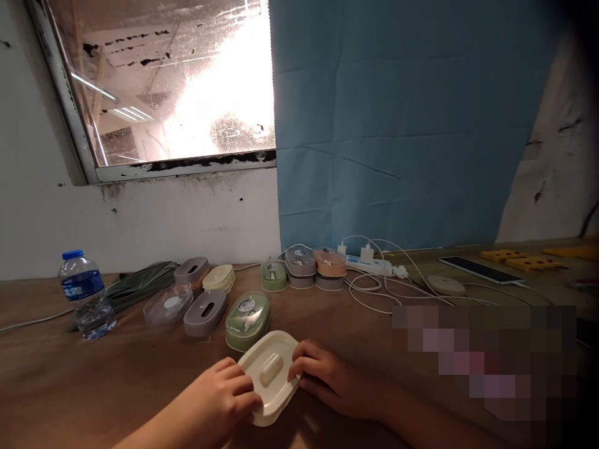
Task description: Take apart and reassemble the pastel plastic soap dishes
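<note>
Left hand [227, 393]: partly closed, fingers curled over the left rim of the cream lid [275, 388]; grasping, thumb placement hidden.
Right hand [327, 374]: half curled, pinching the right rim of the same lid, with fingertips on the upper face and another digit low against the side.
Cream lid, position: between both hands at the near edge of view, just in front of the nearer green box; second rim visible below, exact layers unclear.
Cream lid, axis: tilted, ridged face up; long axis slanting from near left to far right, in line with the raised central ridge.
Green boxes [248, 321]: two, one just beyond the lid, one farther back.
Grey slotted pieces [206, 313]: two, slots up.
Clear covers [168, 305]: nested at left, too blended to count.
Cream stack [219, 279]: one, several layers, behind the nearer slotted piece.
Grey-topped box [300, 265]: one, beside the farther green box.
Orange-topped box [330, 263]: one, grey lower part.
Water bottle [84, 296]: one, blue cap, far left.
Power strip [367, 264]: one, by the blue sheet [397, 125].
Phone [482, 270]: one, right rear.
</note>
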The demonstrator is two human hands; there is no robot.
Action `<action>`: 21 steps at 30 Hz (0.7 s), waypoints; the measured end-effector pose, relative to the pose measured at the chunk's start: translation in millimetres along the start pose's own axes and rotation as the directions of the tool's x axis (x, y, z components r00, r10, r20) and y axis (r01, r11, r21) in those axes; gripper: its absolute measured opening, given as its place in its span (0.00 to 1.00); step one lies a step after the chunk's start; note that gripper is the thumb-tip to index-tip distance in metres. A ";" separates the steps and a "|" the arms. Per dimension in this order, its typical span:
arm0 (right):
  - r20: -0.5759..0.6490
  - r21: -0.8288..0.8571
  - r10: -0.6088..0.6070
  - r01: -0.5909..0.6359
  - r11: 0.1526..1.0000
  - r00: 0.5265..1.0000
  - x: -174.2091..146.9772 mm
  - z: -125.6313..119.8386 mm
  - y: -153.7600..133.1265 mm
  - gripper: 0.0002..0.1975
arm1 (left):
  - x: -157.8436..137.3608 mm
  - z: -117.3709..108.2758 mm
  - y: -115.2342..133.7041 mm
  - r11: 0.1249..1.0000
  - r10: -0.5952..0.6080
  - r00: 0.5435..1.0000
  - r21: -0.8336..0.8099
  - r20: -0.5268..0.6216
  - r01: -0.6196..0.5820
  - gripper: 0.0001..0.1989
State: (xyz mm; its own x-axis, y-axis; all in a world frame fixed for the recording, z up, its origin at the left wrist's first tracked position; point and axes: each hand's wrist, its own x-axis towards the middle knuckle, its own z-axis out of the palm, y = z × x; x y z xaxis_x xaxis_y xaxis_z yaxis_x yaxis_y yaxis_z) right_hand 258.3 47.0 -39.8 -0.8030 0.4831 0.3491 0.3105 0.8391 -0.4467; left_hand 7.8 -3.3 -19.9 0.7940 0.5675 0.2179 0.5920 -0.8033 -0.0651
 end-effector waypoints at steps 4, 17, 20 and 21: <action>-0.334 -0.133 0.063 -0.114 0.985 0.940 0.6 5.4 2.4 0.27 | -0.7 -42.3 -23.9 0.995 -0.094 0.984 -0.046 -0.150 0.088 0.11; 0.027 -0.137 0.054 -0.049 0.989 0.998 3.0 2.0 -0.4 0.13 | 54.2 -13.6 -213.7 0.789 -0.575 0.781 0.090 -0.243 0.608 0.13; 0.032 -0.136 0.053 -0.048 0.990 0.998 2.8 1.0 -0.4 0.13 | 49.6 0.4 -228.1 0.774 -0.606 0.773 0.084 -0.185 0.627 0.12; 0.030 -0.137 0.050 -0.045 0.989 0.998 2.7 0.9 -0.4 0.13 | 47.6 4.1 -230.9 0.772 -0.613 0.772 0.081 -0.168 0.631 0.12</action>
State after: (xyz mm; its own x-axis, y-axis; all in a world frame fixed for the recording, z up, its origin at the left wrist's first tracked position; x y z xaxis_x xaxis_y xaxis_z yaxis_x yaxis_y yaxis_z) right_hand 255.5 47.8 -39.5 -0.8012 0.5168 0.3017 0.4136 0.8426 -0.3448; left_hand -90.6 209.9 1.4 0.2267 0.9001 0.3720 0.9688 -0.2475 0.0084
